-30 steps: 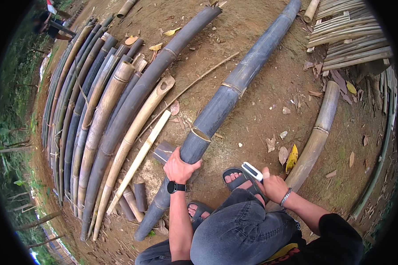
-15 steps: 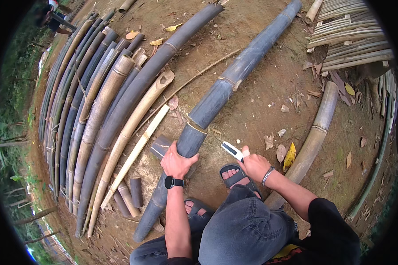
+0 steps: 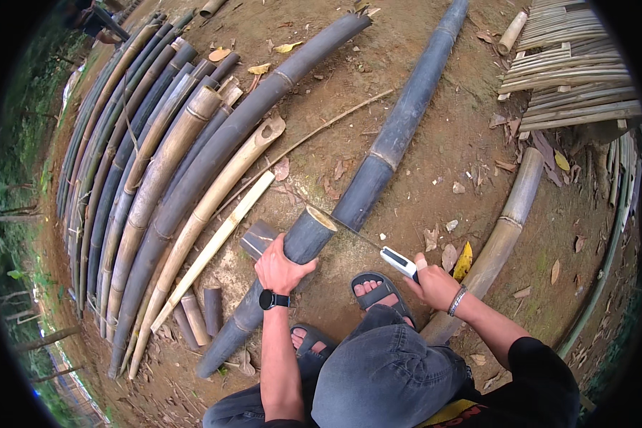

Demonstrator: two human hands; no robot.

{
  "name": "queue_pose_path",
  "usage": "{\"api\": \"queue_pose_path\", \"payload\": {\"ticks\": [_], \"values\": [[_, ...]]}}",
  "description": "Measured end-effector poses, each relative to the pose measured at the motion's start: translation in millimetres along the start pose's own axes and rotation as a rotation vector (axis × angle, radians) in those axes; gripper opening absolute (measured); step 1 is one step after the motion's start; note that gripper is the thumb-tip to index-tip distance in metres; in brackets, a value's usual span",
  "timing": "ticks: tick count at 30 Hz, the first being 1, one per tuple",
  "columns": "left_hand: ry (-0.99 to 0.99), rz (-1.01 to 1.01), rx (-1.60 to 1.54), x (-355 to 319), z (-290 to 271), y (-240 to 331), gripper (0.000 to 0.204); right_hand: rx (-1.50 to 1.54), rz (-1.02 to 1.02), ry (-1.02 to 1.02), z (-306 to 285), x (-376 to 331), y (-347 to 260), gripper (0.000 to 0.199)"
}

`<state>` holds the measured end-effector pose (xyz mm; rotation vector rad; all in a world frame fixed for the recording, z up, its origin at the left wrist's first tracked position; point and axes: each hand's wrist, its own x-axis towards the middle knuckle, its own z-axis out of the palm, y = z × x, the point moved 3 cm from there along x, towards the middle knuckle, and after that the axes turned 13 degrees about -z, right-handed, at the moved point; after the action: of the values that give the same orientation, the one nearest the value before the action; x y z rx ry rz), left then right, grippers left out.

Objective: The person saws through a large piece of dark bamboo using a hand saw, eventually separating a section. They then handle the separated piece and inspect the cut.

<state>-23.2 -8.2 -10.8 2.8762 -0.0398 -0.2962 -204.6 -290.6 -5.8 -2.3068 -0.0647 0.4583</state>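
Observation:
My left hand (image 3: 279, 265) grips a dark bamboo pole (image 3: 308, 239) near its freshly cut end, where a pale ring and hollow show. The far length of dark bamboo (image 3: 399, 135) lies apart from it, its near end on the soil just beyond the cut. In my right hand (image 3: 432, 282) is a hand saw (image 3: 399, 262) with a white and black handle. Its thin blade reaches left from the handle past the cut end, between the two bamboo pieces. A short bamboo offcut (image 3: 258, 239) lies under the held pole, beside my left hand.
Many bamboo poles (image 3: 171, 192) lie side by side at the left. A split pale strip (image 3: 217, 250) and short offcuts (image 3: 212, 311) lie nearer. At the right rest a curved bamboo length (image 3: 510, 221) and a slatted stack (image 3: 571, 64). My sandalled feet (image 3: 381, 292) are close to the held pole.
The dark pole has come apart into two pieces at the cut, and the far piece has dropped away. My right hand with the saw has moved right and slightly nearer.

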Motion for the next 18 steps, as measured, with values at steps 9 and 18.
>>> {"api": "queue_pose_path", "payload": {"ticks": [9, 18], "values": [[0.064, -0.006, -0.007, -9.6, 0.9, 3.3, 0.081, 0.235, 0.059, -0.027, 20.9, -3.2, -8.4, 0.042], [0.058, 0.024, -0.026, -19.1, 5.9, -9.7, 0.084, 0.166, 0.100, 0.039, 31.7, 9.0, 21.0, 0.045]]}}
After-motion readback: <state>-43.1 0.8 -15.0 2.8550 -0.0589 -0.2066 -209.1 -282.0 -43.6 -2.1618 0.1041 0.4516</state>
